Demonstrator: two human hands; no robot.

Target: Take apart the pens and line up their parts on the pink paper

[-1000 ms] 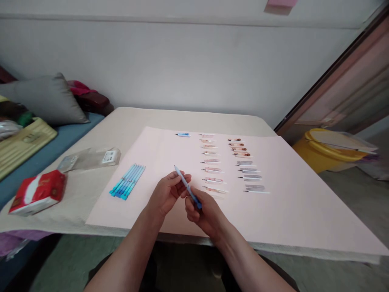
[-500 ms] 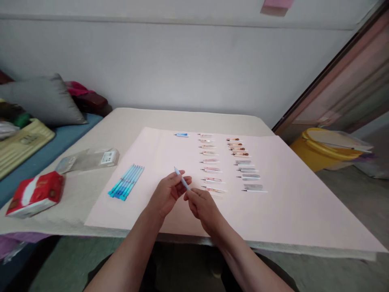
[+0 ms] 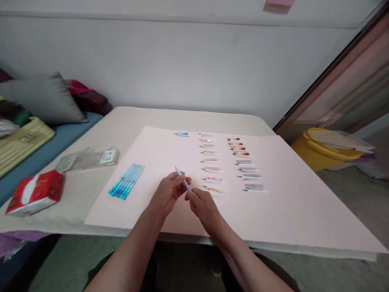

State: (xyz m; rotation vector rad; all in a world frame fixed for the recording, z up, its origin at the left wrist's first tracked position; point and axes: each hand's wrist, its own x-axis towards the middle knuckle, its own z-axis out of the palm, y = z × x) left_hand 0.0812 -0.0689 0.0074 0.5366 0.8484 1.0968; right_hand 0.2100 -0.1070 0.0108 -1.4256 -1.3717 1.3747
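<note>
Both my hands hold one light blue pen [image 3: 182,180] over the pink sheet [image 3: 291,207]. My left hand [image 3: 168,192] pinches its upper half, near the tip that points up and away. My right hand [image 3: 203,205] is closed around its lower end, which is hidden in the fingers. A bundle of several blue pens [image 3: 127,181] lies on the sheet to the left. Beyond my hands, small pen parts lie in two columns [image 3: 211,168] [image 3: 244,164], and one blue piece [image 3: 182,134] lies alone at the far edge.
A clear plastic package [image 3: 86,158] and a red tissue pack [image 3: 33,191] lie on the beige table [image 3: 127,121] at the left. A grey cushion [image 3: 45,99] is on the blue bench behind. A yellow tub [image 3: 322,152] stands on the floor at the right.
My right hand has slid up over the pen's dark blue lower end, which is now hidden in its fingers. The left hand has kept its grip.
</note>
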